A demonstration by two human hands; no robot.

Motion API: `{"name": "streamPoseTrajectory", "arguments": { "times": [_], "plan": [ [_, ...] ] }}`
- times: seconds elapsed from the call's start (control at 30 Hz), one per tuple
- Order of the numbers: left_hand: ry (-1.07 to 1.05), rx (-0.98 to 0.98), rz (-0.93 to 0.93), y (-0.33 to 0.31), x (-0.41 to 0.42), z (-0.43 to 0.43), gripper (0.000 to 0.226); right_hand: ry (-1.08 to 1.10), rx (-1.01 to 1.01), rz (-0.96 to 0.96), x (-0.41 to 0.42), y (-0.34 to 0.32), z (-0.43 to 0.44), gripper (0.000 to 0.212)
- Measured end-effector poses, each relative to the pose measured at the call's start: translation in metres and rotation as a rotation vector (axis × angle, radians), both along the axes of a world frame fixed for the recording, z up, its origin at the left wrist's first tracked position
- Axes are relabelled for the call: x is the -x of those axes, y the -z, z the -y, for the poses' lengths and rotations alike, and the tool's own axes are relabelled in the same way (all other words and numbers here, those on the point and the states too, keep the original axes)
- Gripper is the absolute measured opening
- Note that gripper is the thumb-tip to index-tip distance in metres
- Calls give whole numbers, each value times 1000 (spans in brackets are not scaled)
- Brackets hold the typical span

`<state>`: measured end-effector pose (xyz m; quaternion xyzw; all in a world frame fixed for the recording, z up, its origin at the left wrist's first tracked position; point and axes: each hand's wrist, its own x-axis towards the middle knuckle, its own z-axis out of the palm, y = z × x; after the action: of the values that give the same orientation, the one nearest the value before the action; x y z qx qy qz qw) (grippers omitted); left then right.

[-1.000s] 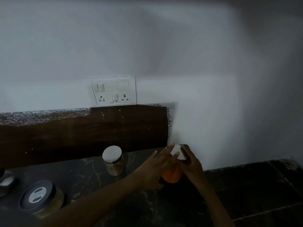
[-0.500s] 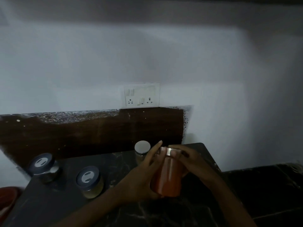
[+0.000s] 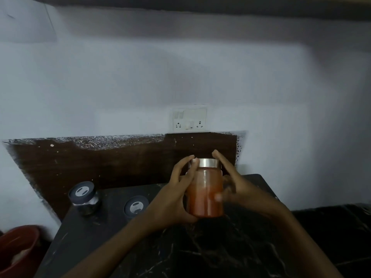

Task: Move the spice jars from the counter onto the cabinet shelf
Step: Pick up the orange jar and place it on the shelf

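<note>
The left hand point(image 3: 176, 197) grips the orange jar point(image 3: 206, 194) from its left side, with the fingers curled round the glass, one fingertip up at the rim of the lid point(image 3: 206, 163) and the thumb low near the base. The right hand point(image 3: 241, 189) holds the same jar from the other side. Its thumb lies across the front of the glass, and its fingers go round the back with the forefinger reaching up past the lid. The jar is upright between the two hands, over the back part of the tabletop point(image 3: 200, 249). It is filled nearly to the neck with an orange-red powder and closed by a plain silver lid. The hands hide the base, so whether it touches the dark stone cannot be told. Two more jars stand to the left, well apart from the hands, each with a dark lid bearing a pale mark in the middle. The far jar point(image 3: 84, 195) is near the back left corner, close to the backsplash point(image 3: 120, 163). The near jar point(image 3: 136, 206) stands between it and the left hand, just beside the wrist. The tabletop is black stone with thin pale veins. Behind it, a brown backsplash with a ragged, speckled top edge runs along the white wall point(image 3: 200, 67). A white socket plate point(image 3: 189, 119) sits on the wall just above the backsplash, over the held jar. A red tub point(image 3: 18, 247) shows at the lower left, beside and below the tabletop's edge. The light is dim and the picture is soft.
</note>
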<state>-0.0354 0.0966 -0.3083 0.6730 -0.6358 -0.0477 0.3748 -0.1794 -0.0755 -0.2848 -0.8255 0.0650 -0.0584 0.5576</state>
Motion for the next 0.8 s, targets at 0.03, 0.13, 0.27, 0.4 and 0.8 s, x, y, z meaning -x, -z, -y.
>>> {"name": "streamPoseTrajectory", "arguments": {
  "times": [0.03, 0.13, 0.27, 0.4, 0.8],
  "plan": [
    [-5, 8, -9, -2, -1, -3, 130, -49, 25, 0, 4, 0, -2, 117],
    [-7, 18, -49, -6, -2, -8, 131, -73, 148, -19, 7, -2, -9, 138],
    [15, -10, -77, -11, -3, -12, 129, 21, 304, 41, 3, -11, -18, 135],
    [24, -73, -68, -19, -1, -13, 131, 45, 397, 83, 0, -15, -22, 131],
    [83, -35, -283, -31, 6, -17, 126, 22, 339, 32, 8, -22, -18, 134]
  ]
}}
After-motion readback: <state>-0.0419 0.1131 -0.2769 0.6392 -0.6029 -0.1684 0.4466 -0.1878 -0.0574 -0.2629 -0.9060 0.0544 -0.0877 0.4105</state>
